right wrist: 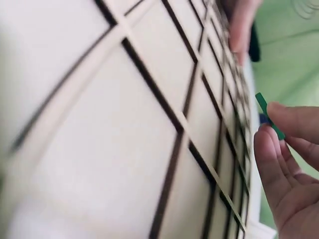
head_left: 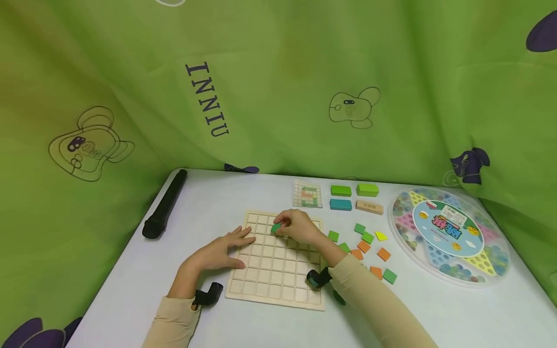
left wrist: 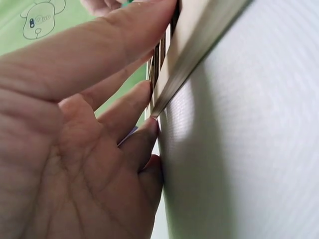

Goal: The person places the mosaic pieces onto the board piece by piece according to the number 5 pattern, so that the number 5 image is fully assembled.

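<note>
A pale wooden grid board (head_left: 263,278) lies on the white table. Between thumb and fingers, my right hand (head_left: 298,226) pinches a green square tile (head_left: 276,227) over the board's upper rows. In the right wrist view the tile (right wrist: 269,116) shows edge-on, tilted, apart from the board's surface. My left hand (head_left: 219,249) rests on the board's left edge with its fingers spread. The left wrist view shows the left fingers (left wrist: 129,107) stretched along the board's side (left wrist: 184,59).
Loose green, orange and yellow tiles (head_left: 384,254) lie right of the board. A pattern card (head_left: 307,194) and several blocks (head_left: 341,205) sit behind. A round Chinese checkers box (head_left: 448,237) stands far right, a black microphone (head_left: 165,205) at left. A green curtain (head_left: 278,96) hangs behind.
</note>
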The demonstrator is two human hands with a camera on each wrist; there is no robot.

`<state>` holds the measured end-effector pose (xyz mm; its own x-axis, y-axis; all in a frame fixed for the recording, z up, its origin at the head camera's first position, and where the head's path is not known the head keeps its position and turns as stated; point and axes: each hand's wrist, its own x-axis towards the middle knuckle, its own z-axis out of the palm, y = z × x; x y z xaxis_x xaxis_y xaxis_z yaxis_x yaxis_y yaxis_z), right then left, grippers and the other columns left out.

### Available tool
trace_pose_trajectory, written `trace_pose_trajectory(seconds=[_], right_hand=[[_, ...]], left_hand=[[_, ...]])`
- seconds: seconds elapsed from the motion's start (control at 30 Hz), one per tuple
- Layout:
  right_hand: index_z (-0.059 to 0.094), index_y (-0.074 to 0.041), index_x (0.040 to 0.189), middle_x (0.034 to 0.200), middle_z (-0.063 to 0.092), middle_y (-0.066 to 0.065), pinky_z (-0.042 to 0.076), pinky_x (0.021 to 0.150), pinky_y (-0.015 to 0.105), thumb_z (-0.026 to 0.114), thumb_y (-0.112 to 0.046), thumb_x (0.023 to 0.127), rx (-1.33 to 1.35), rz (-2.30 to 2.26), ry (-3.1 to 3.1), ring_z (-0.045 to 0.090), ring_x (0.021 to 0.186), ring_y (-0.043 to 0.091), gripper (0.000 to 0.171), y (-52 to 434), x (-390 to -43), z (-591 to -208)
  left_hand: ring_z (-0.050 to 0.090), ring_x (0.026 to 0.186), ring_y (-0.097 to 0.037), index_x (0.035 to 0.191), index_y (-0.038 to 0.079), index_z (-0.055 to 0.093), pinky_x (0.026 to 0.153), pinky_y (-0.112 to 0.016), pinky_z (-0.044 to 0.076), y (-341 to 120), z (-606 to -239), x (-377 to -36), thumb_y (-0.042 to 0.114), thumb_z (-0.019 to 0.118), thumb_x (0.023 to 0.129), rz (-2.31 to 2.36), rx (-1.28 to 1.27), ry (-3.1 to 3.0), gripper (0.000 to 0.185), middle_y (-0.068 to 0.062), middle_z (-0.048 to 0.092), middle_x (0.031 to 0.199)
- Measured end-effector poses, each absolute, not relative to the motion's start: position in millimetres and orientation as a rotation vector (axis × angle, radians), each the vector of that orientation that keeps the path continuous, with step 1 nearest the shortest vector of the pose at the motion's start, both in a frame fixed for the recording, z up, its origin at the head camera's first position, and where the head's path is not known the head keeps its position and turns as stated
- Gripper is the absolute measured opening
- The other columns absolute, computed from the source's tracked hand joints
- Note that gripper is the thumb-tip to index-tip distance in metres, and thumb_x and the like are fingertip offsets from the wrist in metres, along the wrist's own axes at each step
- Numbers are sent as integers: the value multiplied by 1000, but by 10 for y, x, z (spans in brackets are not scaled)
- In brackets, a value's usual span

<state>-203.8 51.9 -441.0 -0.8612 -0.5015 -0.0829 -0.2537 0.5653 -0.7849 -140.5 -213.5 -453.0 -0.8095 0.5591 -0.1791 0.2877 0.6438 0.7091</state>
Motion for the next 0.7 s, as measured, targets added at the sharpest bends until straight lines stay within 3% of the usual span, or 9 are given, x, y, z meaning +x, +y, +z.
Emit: trace_pose_trajectory(seconds=[0.47,0.7], right_hand=[[72,-8,103,95,59,4,49,69,24,72,-8,83,-736,-987,2633,53,82,13,20,379,-2067,-4468],[65,-8,120,105,63,8,52,80,33,70,-12,85,-792,-997,2599,59,94,20,35,407,-2009,-4444]], left_hand=[[10,146,-36,141,14,47,111,-65,16,-2048,-4487,-1444,27,75,80,954,660,2492,69,-3,24,157],[10,145,-38,141,13,47,111,-66,16,-2091,-4492,-1399,29,74,79,950,636,2499,69,-6,25,157]])
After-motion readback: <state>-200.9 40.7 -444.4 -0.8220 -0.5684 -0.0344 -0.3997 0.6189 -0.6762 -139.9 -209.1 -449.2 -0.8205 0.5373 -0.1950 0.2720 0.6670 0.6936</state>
